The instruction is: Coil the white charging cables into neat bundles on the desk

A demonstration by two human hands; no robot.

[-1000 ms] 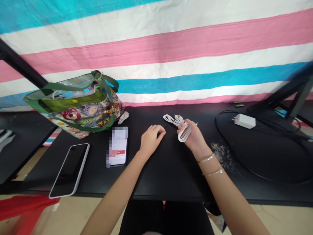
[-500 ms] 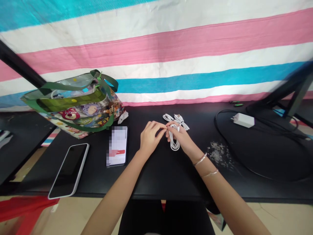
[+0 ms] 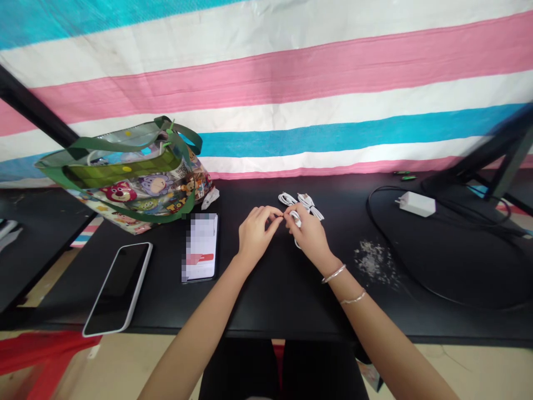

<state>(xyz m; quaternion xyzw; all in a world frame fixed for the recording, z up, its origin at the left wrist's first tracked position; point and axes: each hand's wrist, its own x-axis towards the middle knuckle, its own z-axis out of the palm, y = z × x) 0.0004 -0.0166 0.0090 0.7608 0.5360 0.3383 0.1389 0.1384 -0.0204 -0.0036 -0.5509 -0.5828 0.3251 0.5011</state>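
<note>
Your right hand (image 3: pixel 311 236) closes on white cable (image 3: pixel 287 199) as left hand (image 3: pixel 255 233) moves in

The coil no longer sits up in your right palm – it has come down low over the black desk (image 3: pixel 266 303), with your right fingers bent over it and a short loop showing below them. Your left fingers (image 3: pixel 270 214) are curled, their tips at the cable, though you cannot tell whether they grip a strand. Around the white cable, a phone with a pixelated screen (image 3: pixel 200 247) lies just left, a white-framed phone (image 3: pixel 116 289) farther left, a cartoon-print tote bag (image 3: pixel 125 189) up and left, and a white plug charger (image 3: pixel 417 204) well right
</note>
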